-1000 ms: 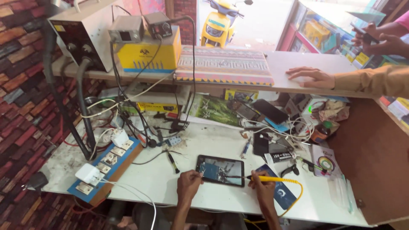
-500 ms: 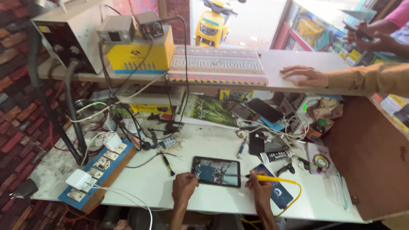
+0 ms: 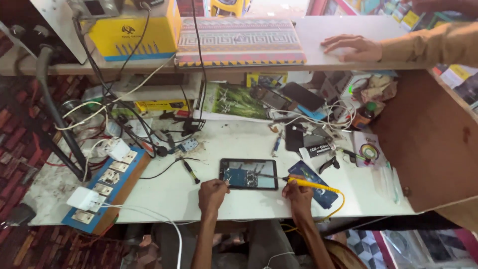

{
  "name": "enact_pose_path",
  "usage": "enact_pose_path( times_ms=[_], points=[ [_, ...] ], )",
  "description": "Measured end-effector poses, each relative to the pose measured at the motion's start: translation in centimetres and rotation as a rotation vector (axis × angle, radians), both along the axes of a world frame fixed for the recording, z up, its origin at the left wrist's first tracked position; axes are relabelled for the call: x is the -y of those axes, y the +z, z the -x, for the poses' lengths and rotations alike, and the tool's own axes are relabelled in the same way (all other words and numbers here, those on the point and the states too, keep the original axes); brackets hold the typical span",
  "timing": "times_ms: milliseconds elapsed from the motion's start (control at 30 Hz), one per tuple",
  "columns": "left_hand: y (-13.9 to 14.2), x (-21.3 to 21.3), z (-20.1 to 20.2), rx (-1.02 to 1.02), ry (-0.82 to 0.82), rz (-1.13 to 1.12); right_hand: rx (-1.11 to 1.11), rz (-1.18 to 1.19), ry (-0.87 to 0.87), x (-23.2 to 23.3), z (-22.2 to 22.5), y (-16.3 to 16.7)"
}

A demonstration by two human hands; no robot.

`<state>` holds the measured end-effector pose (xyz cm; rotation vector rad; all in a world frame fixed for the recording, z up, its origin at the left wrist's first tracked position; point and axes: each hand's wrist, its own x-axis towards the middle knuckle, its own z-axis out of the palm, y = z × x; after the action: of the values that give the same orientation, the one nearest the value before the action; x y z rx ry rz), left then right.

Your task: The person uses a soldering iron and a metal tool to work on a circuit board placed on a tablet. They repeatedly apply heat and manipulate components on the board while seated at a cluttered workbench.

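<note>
An opened phone [image 3: 249,174] lies face down on the white workbench [image 3: 164,187], its circuit board showing. My left hand [image 3: 212,192] rests at the phone's lower left corner, fingers pinched as if on a thin tool that is too small to make out. My right hand [image 3: 298,191] grips a yellow-handled soldering iron [image 3: 311,184], whose metal tip reaches over the phone's right side. A yellow cord runs from the iron down past the bench edge.
A blue phone [image 3: 313,184] lies under the iron. A switch board with plugs [image 3: 107,185] sits at left, a small screwdriver [image 3: 190,171] beside the phone. Cables, phones and tools crowd the back. Another person's hand [image 3: 351,47] rests on the upper counter by a patterned mat [image 3: 239,40].
The view has tilted down and closer to the bench. My hands stay at the phone, with the iron's tip still over its right side.
</note>
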<state>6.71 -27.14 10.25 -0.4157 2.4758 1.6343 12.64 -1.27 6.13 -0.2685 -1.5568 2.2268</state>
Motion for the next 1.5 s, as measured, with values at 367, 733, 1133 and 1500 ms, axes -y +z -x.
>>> enact_pose_path(
  times_ms=[367,733,1133,1500],
  points=[
    [-0.7,-0.5,0.1,0.027,-0.006,0.036,-0.025,0.201,-0.145,0.2,0.0,0.5],
    [-1.6,-0.3,-0.2,0.058,0.02,0.024,-0.08,-0.093,-0.141,0.8,-0.6,-0.7],
    [0.6,-0.5,-1.3,0.069,-0.014,0.004,-0.065,-0.189,-0.132,1.4,-1.5,-0.3],
    [0.4,-0.3,-2.1,0.055,-0.038,0.021,-0.077,-0.093,-0.197,1.4,-1.2,0.0]
  ],
)
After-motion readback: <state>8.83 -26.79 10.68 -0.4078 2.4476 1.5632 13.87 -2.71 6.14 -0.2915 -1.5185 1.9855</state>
